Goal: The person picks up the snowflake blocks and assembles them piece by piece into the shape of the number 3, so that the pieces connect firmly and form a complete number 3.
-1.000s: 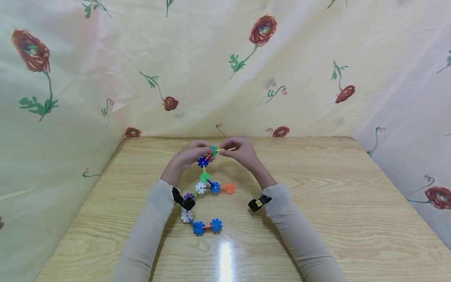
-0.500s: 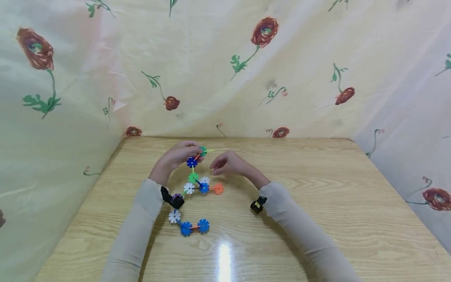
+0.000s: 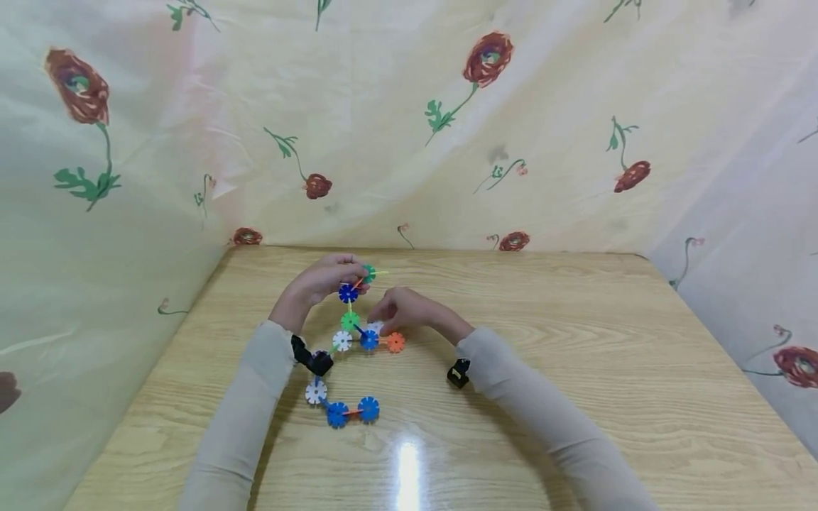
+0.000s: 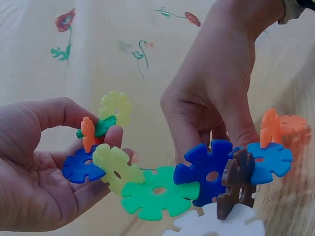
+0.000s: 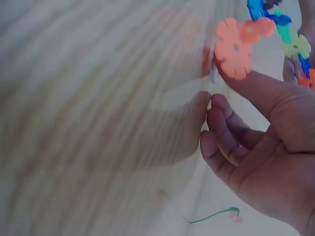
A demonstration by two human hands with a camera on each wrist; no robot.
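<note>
My left hand (image 3: 322,278) pinches the far end of a chain of notched plastic discs, at a green disc (image 3: 369,273). A yellow disc (image 4: 115,108) is slotted upright beyond that green one. The chain runs toward me through a dark blue disc (image 3: 348,293), a light green disc (image 3: 350,321) and a white disc (image 3: 341,341). A side branch holds a blue disc (image 3: 369,340) and an orange disc (image 3: 395,342). Behind the branch lies another white disc (image 3: 375,327), mostly hidden. My right hand (image 3: 409,309) reaches down to it, thumb and fingertips right at its edge.
The chain's near end curves to the right on the wooden table (image 3: 575,369), with a white disc (image 3: 316,392) and blue discs (image 3: 368,409). A flower-printed cloth (image 3: 383,128) hangs behind the table and along both sides.
The right hand has let go of the yellow disc and moved down toward the white disc behind the branch. The left hand has shifted left, drawing the chain with it.
</note>
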